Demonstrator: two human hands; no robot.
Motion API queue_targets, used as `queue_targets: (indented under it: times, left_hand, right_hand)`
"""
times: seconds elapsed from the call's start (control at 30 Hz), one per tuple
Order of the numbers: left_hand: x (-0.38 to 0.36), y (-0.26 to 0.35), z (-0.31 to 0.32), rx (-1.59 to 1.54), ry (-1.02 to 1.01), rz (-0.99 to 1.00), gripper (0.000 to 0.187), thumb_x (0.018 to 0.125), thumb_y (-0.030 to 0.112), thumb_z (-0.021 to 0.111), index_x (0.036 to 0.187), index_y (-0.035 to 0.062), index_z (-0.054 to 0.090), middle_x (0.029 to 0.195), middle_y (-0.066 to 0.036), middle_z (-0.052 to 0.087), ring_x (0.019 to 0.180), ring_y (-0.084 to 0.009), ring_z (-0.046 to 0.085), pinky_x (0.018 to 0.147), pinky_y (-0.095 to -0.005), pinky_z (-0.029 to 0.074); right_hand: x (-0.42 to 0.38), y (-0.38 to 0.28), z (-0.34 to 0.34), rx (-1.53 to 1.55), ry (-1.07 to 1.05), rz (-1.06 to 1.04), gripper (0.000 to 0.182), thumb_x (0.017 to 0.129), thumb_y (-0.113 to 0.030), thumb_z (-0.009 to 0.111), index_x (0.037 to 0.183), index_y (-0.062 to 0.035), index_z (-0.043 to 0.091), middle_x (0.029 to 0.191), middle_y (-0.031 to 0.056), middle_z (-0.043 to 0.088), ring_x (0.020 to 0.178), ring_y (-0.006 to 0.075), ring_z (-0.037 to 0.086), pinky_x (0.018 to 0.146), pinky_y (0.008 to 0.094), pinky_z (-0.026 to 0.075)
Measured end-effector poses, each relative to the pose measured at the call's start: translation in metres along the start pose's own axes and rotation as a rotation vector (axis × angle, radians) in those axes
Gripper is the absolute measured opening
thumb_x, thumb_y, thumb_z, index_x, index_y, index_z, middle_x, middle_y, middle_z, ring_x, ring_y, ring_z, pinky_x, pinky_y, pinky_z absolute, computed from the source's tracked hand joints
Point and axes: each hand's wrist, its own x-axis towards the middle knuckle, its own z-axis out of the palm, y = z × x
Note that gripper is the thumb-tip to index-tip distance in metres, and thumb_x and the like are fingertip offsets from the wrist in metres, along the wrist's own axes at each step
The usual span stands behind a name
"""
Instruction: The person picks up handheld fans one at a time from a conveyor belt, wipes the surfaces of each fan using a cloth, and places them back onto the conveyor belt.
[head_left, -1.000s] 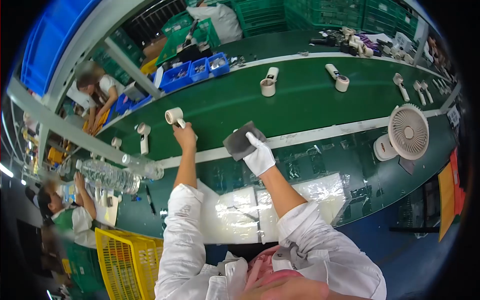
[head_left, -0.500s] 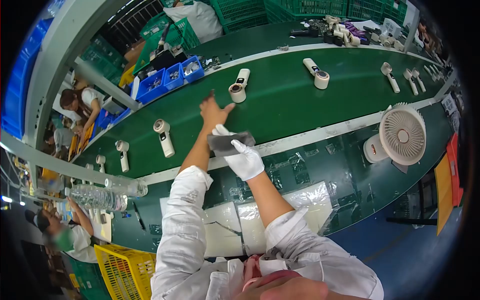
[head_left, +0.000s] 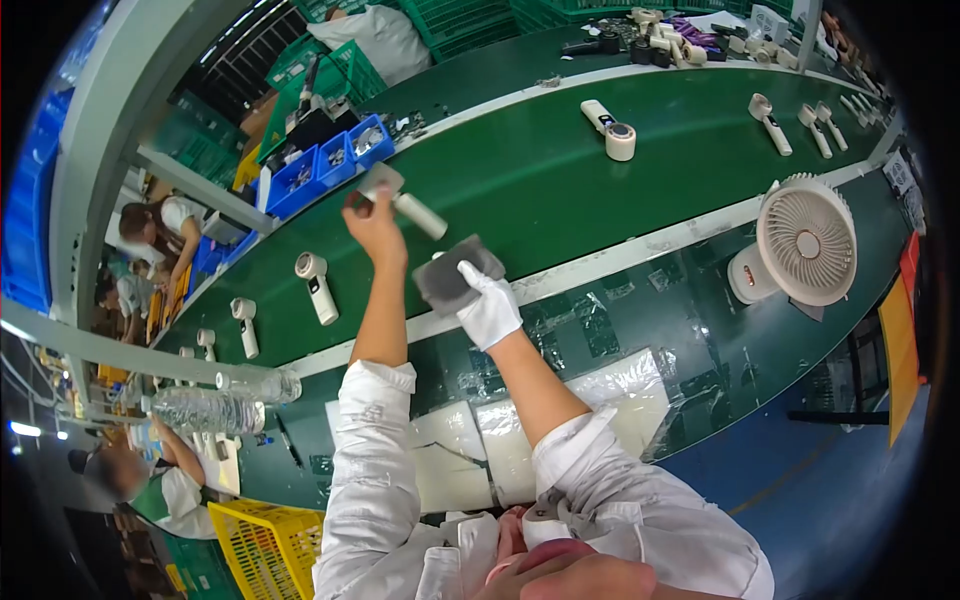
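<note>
My bare left hand (head_left: 378,230) is closed around the head end of a cream handheld fan (head_left: 420,214), over the green conveyor belt. The fan's handle points down and to the right, and motion blurs its head. In my gloved right hand (head_left: 490,308) is a dark grey sponge pad (head_left: 458,275), gripped with the thumb on top, near the belt's close edge. The pad is apart from the fan. Further handheld fans lie on the belt, one (head_left: 318,288) at the left and one (head_left: 612,132) at the right.
A larger white desk fan (head_left: 800,240) stands on the near worktop at the right. Plastic bottles (head_left: 205,410) lie at the left above a yellow crate (head_left: 268,545). Blue bins (head_left: 335,155) with small parts line the far edge. Co-workers (head_left: 165,225) sit at the left.
My left hand has taken hold of the handheld fan and carried it leftward, turning it so the handle points right. The grey pad has tilted and shows more of its face.
</note>
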Motion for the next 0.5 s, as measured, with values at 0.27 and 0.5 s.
queue_targets:
  times: [0.27, 0.5]
  left_hand:
    - [-0.047, 0.078, -0.094, -0.652, -0.035, -0.803, 0.04, 0.104, 0.033, 0.054, 0.126, -0.0009, 0.05, 0.112, -0.017, 0.062, 0.1, -0.031, 0.066, 0.082, -0.0444, 0.059]
    - [-0.141, 0.088, -0.143, -0.798, -0.505, -1.057, 0.029, 0.103, 0.015, 0.054, 0.126, 0.0016, 0.044, 0.112, -0.015, 0.053, 0.069, -0.0149, 0.047, 0.042, -0.0249, 0.041]
  right_hand:
    - [-0.003, 0.004, 0.011, -0.111, -0.03, -0.091, 0.032, 0.096, 0.0, 0.059, 0.127, -0.0042, 0.059, 0.122, 0.0143, 0.065, 0.113, 0.0286, 0.065, 0.099, 0.0418, 0.054]
    - [-0.007, 0.014, 0.016, -0.378, 0.133, -0.244, 0.028, 0.095, -0.002, 0.064, 0.123, -0.0016, 0.065, 0.114, 0.0081, 0.07, 0.101, 0.0193, 0.068, 0.089, 0.0331, 0.056]
